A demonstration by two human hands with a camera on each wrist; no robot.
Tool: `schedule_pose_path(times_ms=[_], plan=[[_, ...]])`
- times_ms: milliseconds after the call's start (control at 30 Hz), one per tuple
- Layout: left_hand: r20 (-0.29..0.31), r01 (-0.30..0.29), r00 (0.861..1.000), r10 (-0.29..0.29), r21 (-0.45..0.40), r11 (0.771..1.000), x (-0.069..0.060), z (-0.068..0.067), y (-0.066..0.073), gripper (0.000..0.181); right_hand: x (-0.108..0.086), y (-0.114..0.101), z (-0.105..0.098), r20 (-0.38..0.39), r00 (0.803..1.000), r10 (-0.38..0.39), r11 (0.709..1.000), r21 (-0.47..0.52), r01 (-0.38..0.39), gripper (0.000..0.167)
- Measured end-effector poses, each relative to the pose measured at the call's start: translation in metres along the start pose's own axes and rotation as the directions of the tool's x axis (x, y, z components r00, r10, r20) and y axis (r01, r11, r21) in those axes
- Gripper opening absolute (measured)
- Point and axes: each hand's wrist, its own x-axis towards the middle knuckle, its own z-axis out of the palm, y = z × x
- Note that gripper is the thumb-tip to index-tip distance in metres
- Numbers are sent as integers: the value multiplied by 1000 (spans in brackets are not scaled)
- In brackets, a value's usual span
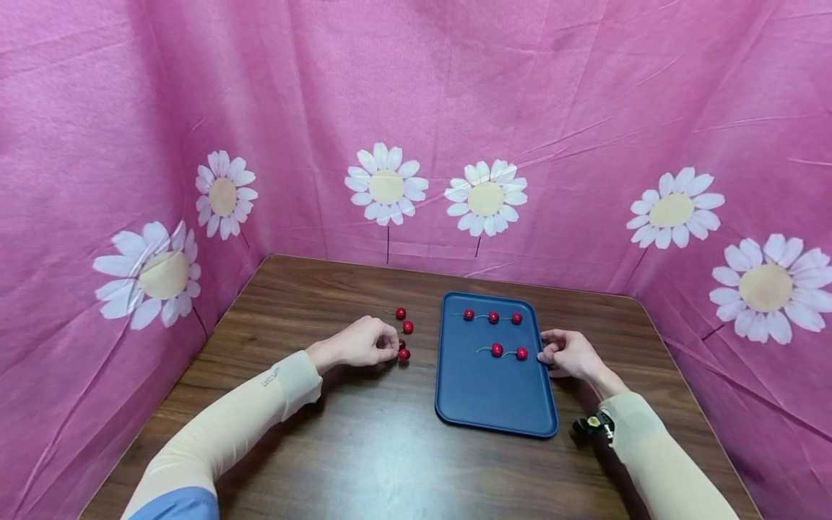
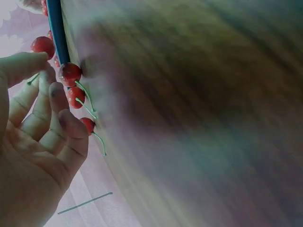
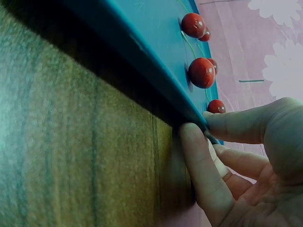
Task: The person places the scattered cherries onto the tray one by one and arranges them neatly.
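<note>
Pinching one glossy red, round, green-stemmed cherry point(image 2: 42, 46) left of the dark-blue rectangular tray point(image 1: 494, 397), my left hand point(image 1: 357, 343) might drop it if slick, while my right hand point(image 1: 572, 354), gripping the rim point(image 1: 555, 406), could, jerking, roll five red round cherries point(image 1: 497, 349).

Smooth glossy cherries point(image 1: 497, 349); matt plastic-looking tray point(image 1: 494, 397); shiny wood-grain table point(image 1: 364, 462); creased cloth backdrop point(image 1: 416, 87)

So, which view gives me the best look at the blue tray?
The head view: all four sides of the tray show from above. The right wrist view gets only part of its surface and edge; the left wrist view, just a narrow strip.
</note>
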Motion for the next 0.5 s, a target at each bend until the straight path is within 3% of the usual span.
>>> schedule_pose_path(times_ms=[167,500], plan=[[-32,9,999,-10,-20,1000,4,-1,5,11,-1,-2,0,-3,1000,5,1000,-4,-5,58],[-71,-33,997,33,-2,999,18,3,11,12,0,-1,1,-8,1000,6,1000,-12,-6,57]])
